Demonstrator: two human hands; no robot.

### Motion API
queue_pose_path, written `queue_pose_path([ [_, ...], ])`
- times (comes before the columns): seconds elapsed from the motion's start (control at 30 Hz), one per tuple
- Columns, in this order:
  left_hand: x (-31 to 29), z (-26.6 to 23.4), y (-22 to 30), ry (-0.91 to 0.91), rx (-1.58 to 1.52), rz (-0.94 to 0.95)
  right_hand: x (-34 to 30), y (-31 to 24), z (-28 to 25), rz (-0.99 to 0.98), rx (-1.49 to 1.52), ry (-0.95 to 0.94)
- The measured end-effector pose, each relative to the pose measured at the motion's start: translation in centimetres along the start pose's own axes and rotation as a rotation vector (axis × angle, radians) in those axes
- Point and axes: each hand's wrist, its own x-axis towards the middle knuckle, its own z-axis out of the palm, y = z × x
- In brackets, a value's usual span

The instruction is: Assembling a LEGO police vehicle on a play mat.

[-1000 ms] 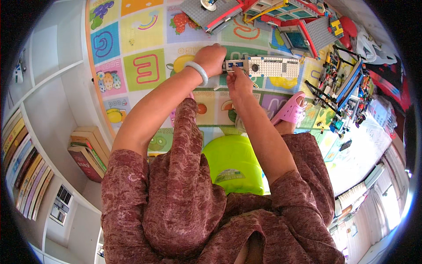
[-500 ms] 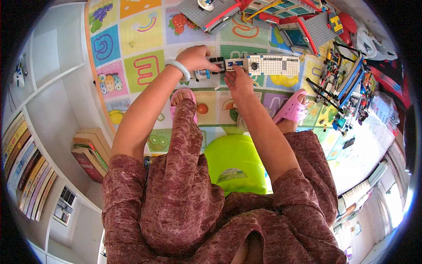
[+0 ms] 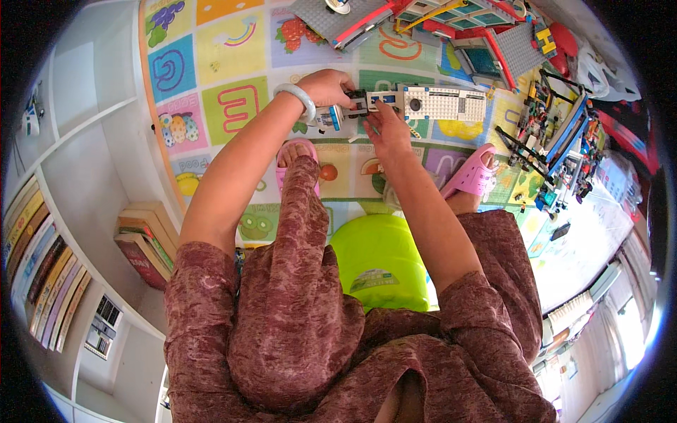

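Note:
A long brick-built toy vehicle lies across the mat in front of me, with a white studded body [image 3: 451, 104] at its right and a dark middle section [image 3: 358, 103] further left. My left hand [image 3: 326, 89], with a pale bangle at the wrist, closes its fingers around the dark section. A small white-and-blue brick piece [image 3: 328, 118] shows just under that hand; whether it is joined to the rest I cannot tell. My right hand [image 3: 389, 132] grips the near side of the white-and-blue section [image 3: 383, 97], thumb and fingertips bent against it.
A red-and-grey brick building [image 3: 486, 60] stands at the far right. Loose bricks and black-and-blue brick frames [image 3: 557, 141] are heaped on the right. Below me is a lime-green stool [image 3: 377, 261]. White shelves [image 3: 92, 162] with books line the left side.
The vehicle's left end has shifted slightly, and more of the white-and-blue piece shows under my left hand. Both hands keep nearly the same places. The whole view has moved a little.

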Motion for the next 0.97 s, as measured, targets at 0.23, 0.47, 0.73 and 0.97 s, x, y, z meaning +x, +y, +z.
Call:
queue_pose_path([
  [0.23,0.9,1.2,-1.9,-0.004,-0.08,0.059,0.5,0.4,-0.5,0.03,-0.008,0.002],
  [0.47,1.3,1.5,-2.7,-0.013,-0.145,0.075,0.4,0.5,-0.4,0.001,-0.041,0.041],
  [0.73,1.3,1.4,-1.8,-0.012,-0.04,0.077,-0.4,-0.1,-0.6,0.033,-0.066,0.041],
  [0.97,1.7,1.9,-1.7,-0.039,-0.057,0.075,0.1,-0.2,-1.6,0.054,-0.083,0.006],
])
